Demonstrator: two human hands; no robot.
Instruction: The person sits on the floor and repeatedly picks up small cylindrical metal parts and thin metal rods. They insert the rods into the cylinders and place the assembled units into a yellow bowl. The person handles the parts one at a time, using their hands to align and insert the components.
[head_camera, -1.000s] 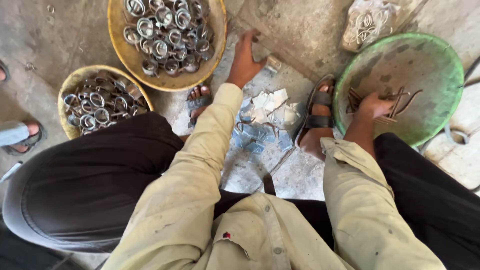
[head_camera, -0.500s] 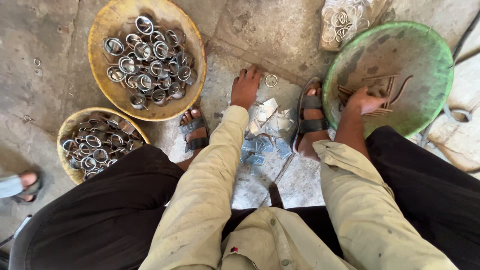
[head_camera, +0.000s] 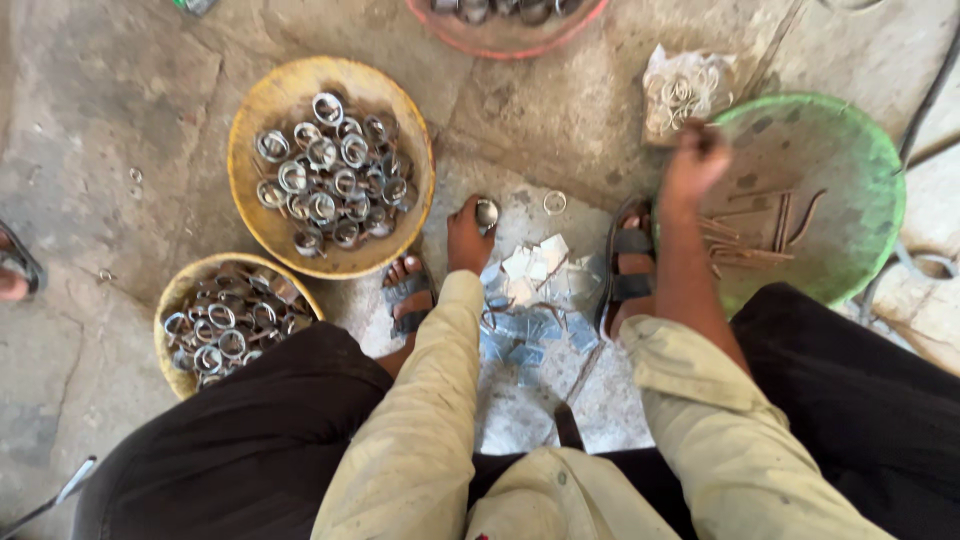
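Hands first: left hand (head_camera: 470, 235) is down on the floor (head_camera: 110, 130), fingers pinching a small metal ring (head_camera: 487, 213) just far of the pile of flat metal scraps (head_camera: 535, 265). Right hand (head_camera: 697, 160) is blurry over the green basin's (head_camera: 850, 150) left rim, can't tell its grip. Two yellow baskets (head_camera: 250, 150) of rings sit left.

the left hand (head_camera: 468, 238) rests on the concrete floor (head_camera: 120, 130) between the sandalled feet, fingers closed round a small metal ring (head_camera: 487, 213). the right hand (head_camera: 695, 160) hangs over the near-left rim of the green basin (head_camera: 850, 150), above thin metal strips (head_camera: 770, 230). two yellow baskets (head_camera: 262, 110) of rings (head_camera: 330, 175) sit left; flat metal squares (head_camera: 535, 265) lie between the feet.
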